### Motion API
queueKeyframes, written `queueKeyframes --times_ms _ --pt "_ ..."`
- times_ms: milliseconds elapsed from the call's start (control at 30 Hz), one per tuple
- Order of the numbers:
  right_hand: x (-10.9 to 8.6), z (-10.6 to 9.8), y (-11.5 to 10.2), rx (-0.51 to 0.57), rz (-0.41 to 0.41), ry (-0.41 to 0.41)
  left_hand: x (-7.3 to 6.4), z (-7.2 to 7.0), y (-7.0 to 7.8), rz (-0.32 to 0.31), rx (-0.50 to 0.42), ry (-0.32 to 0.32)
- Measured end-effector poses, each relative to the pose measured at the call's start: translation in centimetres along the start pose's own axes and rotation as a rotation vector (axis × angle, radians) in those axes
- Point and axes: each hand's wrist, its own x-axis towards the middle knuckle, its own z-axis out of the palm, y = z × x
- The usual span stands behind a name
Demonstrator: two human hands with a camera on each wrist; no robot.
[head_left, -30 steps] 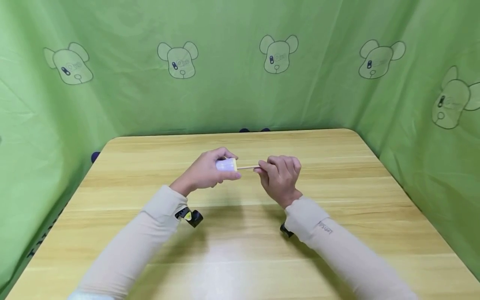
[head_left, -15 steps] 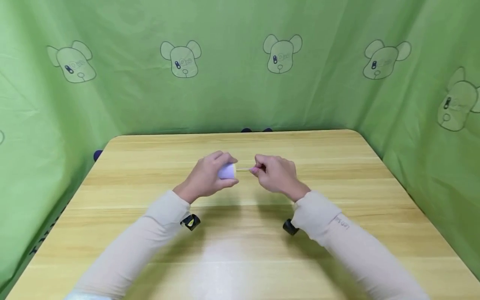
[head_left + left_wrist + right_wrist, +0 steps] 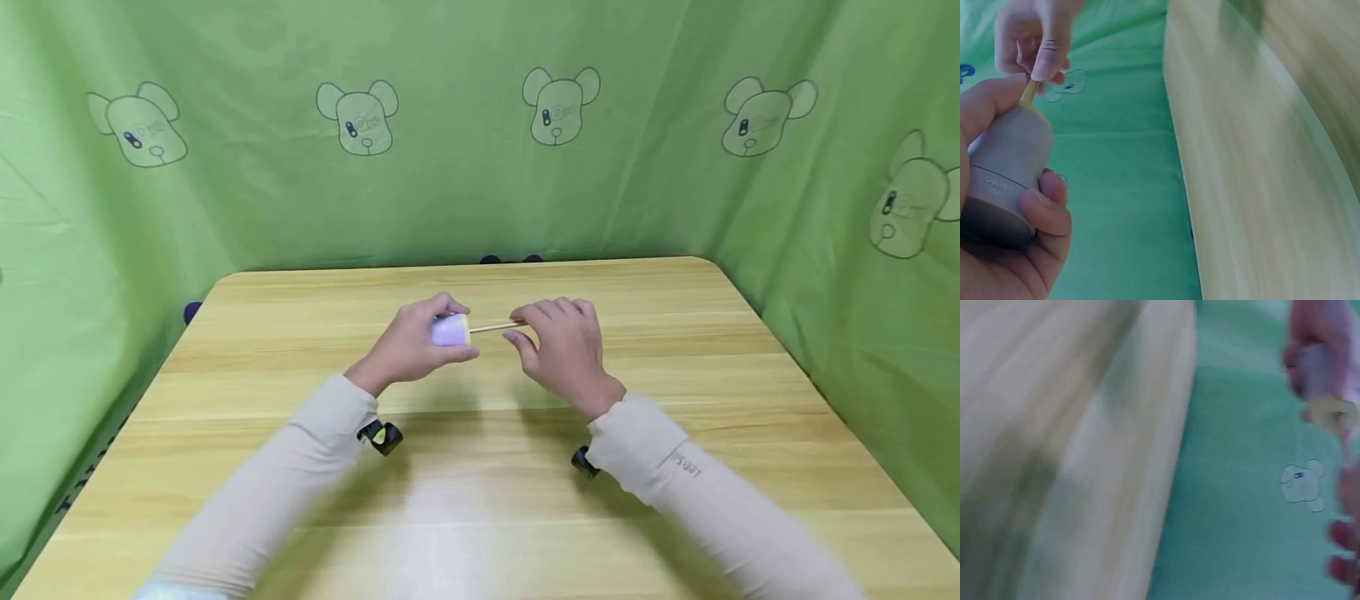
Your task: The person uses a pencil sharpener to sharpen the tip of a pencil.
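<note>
Lavender device (image 3: 448, 331), seemingly "deli"-lettered, in gripping left hand (image 3: 408, 343), thin rod (image 3: 493, 327) in curled right hand (image 3: 566, 350)

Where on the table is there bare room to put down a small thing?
Bare table lies left of the left sleeve, right of the right sleeve, between them, and along the far edge. It is crowded over the centre, where the left hand holds the sharpener and the right hand the pencil.

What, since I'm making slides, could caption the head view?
Over a wooden table, left hand grips a lilac device, right hand touches its protruding stick.
</note>
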Motion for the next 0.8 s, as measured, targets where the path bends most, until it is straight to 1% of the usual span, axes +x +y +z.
queueKeyframes --times_ms 67,100,167,267,367,467,533,600,700,800 --pt "-0.6 0.7 0.3 -0.062 -0.081 0.177 0.0 -0.2 0.3 -0.045 -0.047 0.003" --pt "-0.8 1.1 0.5 -0.083 -0.115 0.25 0.0 -0.3 0.5 -0.07 -0.073 0.002" --pt "-1.1 1.8 0.8 -0.11 -0.168 0.367 0.0 -0.6 0.9 -0.126 -0.135 -0.013" --pt "-1.3 2.7 1.2 -0.132 -0.225 0.489 0.0 -0.9 1.5 -0.211 -0.249 -0.054" --pt "-1.2 3.4 1.5 -0.11 -0.255 0.562 0.1 -1.0 1.8 -0.281 -0.368 -0.11" --pt "-1.0 3.7 1.6 -0.077 -0.257 0.594 0.1 -0.9 1.6 -0.309 -0.452 -0.155" --pt "-0.9 3.7 1.6 -0.072 -0.255 0.588 0.1 -0.8 1.3 -0.322 -0.485 -0.167" --pt "-0.7 3.7 1.5 -0.082 -0.259 0.558 0.1 -0.5 0.9 -0.329 -0.5 -0.168" --pt "-0.7 3.6 1.4 -0.108 -0.281 0.493 0.0 -0.2 0.4 -0.327 -0.478 -0.161" --pt "-0.7 3.3 1.2 -0.121 -0.275 0.417 -0.1 -0.1 0.1 -0.296 -0.421 -0.147"
